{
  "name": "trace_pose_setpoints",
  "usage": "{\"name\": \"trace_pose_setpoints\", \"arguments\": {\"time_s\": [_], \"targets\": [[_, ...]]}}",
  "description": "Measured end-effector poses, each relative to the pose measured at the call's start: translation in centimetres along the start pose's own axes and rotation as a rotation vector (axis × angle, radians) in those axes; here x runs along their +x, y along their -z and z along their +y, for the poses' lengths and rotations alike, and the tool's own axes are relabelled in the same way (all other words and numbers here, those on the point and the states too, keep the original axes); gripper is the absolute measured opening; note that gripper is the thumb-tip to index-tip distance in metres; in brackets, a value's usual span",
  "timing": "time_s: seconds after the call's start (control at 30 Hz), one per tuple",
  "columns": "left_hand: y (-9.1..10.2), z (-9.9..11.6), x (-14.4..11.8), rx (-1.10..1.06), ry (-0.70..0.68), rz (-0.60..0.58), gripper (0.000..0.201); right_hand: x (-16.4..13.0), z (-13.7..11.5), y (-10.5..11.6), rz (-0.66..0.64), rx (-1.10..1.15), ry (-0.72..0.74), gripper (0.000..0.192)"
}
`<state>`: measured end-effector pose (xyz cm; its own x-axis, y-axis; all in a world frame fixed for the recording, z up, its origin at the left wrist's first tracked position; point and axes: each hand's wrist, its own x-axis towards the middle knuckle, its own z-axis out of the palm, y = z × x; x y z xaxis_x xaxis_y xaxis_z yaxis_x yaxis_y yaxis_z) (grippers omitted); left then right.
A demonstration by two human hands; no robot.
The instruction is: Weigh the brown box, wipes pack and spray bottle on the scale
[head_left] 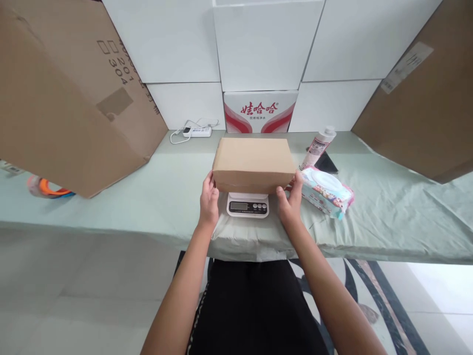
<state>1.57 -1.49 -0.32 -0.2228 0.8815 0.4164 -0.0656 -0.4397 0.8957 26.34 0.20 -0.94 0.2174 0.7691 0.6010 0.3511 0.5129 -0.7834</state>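
A closed brown cardboard box [254, 157] is between my two hands, over a white digital kitchen scale [248, 206]. The scale's display and buttons show in front of the box; its weighing plate is mostly hidden, so I cannot tell whether the box rests on it. My left hand [209, 201] grips the box's left front corner, with the thumb at the front. On the right front corner, my right hand [291, 199] holds the box with its thumb on the front face. A pack of wet wipes [325, 191] lies just right of my right hand.
A white and pink bottle [318, 147] stands behind the wipes, beside a dark flat object [327, 162]. A white power strip [197, 131] with its cable lies at the back. Large cardboard sheets [74, 98] flank the green-covered table [166, 182]. Tape rolls [46, 187] lie at left.
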Motion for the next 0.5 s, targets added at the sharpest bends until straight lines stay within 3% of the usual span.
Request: {"name": "trace_pose_setpoints", "arguments": {"time_s": [0.5], "targets": [[-0.22, 0.18, -0.12, -0.023, -0.002, 0.007, 0.068, 0.1, 0.11, 0.0, 0.009, -0.015, -0.011, 0.067]]}}
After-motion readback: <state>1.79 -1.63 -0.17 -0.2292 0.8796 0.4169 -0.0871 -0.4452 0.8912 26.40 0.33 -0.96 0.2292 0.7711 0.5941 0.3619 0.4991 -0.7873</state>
